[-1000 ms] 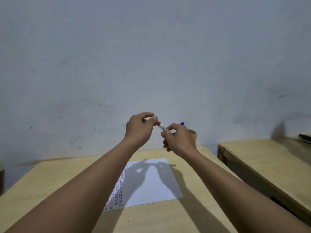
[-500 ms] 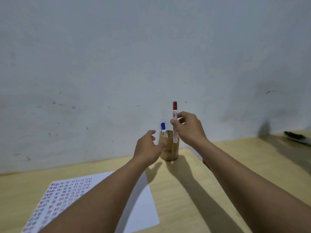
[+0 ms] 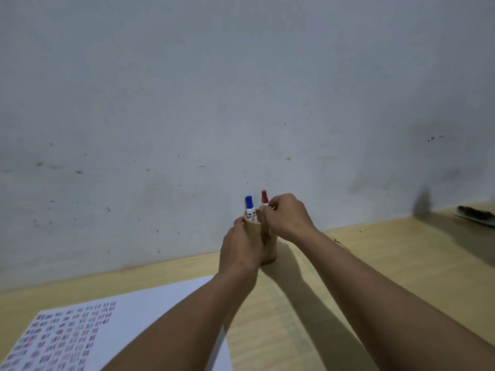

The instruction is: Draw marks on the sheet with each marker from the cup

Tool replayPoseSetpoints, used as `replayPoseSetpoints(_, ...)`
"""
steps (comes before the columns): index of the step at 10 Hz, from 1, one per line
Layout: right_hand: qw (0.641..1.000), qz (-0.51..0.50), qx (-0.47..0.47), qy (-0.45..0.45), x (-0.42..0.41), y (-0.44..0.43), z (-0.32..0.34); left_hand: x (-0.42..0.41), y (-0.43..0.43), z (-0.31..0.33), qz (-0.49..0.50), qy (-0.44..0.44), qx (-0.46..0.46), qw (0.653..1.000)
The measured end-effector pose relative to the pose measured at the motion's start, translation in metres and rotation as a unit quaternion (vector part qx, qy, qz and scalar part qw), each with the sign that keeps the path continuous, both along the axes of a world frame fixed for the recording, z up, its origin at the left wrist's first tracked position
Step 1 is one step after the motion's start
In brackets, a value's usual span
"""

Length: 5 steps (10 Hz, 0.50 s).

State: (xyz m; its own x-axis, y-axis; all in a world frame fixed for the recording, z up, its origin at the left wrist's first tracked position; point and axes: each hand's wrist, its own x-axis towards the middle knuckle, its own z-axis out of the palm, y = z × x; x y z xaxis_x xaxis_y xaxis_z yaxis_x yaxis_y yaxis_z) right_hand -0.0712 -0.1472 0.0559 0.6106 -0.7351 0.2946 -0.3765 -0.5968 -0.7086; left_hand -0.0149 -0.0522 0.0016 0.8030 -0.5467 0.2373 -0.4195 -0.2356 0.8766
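Observation:
A tan cup [image 3: 269,246] stands on the wooden table near the wall. My left hand [image 3: 241,249] is wrapped around the cup's left side. A blue-capped marker [image 3: 250,206] stands upright in the cup. My right hand [image 3: 288,219] pinches a red-capped marker [image 3: 264,197] just below its cap, with the marker's lower part down inside the cup. The white sheet [image 3: 150,311] lies at the lower left, with rows of red and blue marks [image 3: 61,336] on its left part.
A grey wall [image 3: 241,103] rises right behind the cup. The wooden table [image 3: 308,303] runs under both arms. A second wooden table [image 3: 415,242] stands to the right, with a dark object [image 3: 475,214] at its far right edge.
My right hand has lowered the red marker into the cup. My left hand has closed around the cup's side. The view has shifted closer to the cup.

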Motion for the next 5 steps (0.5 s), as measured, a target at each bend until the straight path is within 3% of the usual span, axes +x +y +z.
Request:
replayPoseSetpoints(2, 0.999, 0.001, 0.047, 0.014, -0.004, 0.003, -0.001, 0.006, -0.004, -0.004, 0.009, 0.024, 0.007, 1.000)
replayPoseSetpoints(3, 0.998, 0.006, 0.065, -0.006, -0.012, 0.005, -0.001, 0.002, 0.001, -0.002, 0.007, -0.012, 0.042, 0.999)
replayPoseSetpoints(4, 0.997, 0.013, 0.066, -0.031, -0.025, 0.019, 0.008, -0.006, 0.018, 0.009, 0.025, 0.009, 0.030, 0.999)
replayPoseSetpoints(5, 0.989, 0.044, 0.090, -0.106, -0.047, 0.042, 0.023, -0.033, 0.056, 0.015, 0.048, -0.019, -0.049, 0.997)
